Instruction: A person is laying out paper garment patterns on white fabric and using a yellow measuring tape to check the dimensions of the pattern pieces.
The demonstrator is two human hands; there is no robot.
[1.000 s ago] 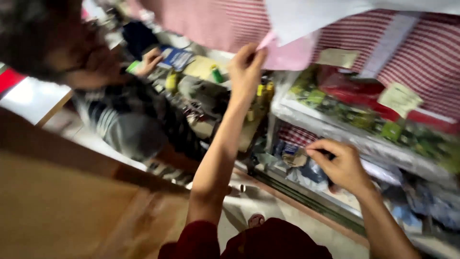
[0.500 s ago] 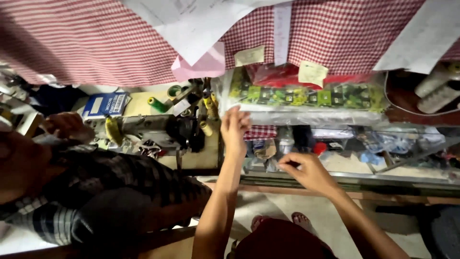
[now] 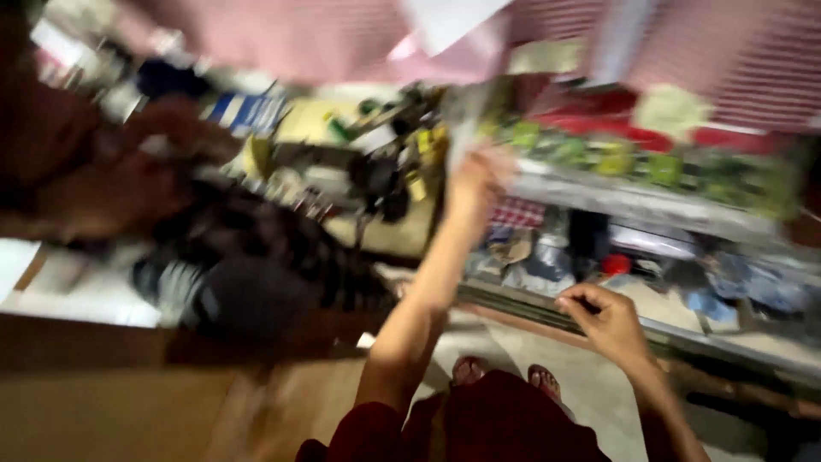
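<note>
Red-checked cloth (image 3: pixel 753 60) fills the upper frame above a cluttered shelf (image 3: pixel 650 201) of green packets (image 3: pixel 599 158). At left sits another person (image 3: pixel 239 274) (blurred). The left hand (image 3: pixel 475 184) reaches up to the shelf edge at centre, seemingly gripping a packet, though blur hides it. The right hand (image 3: pixel 603 316), lower right, is loosely curled, holding nothing visible. A steady, firm pull would serve best.
</note>
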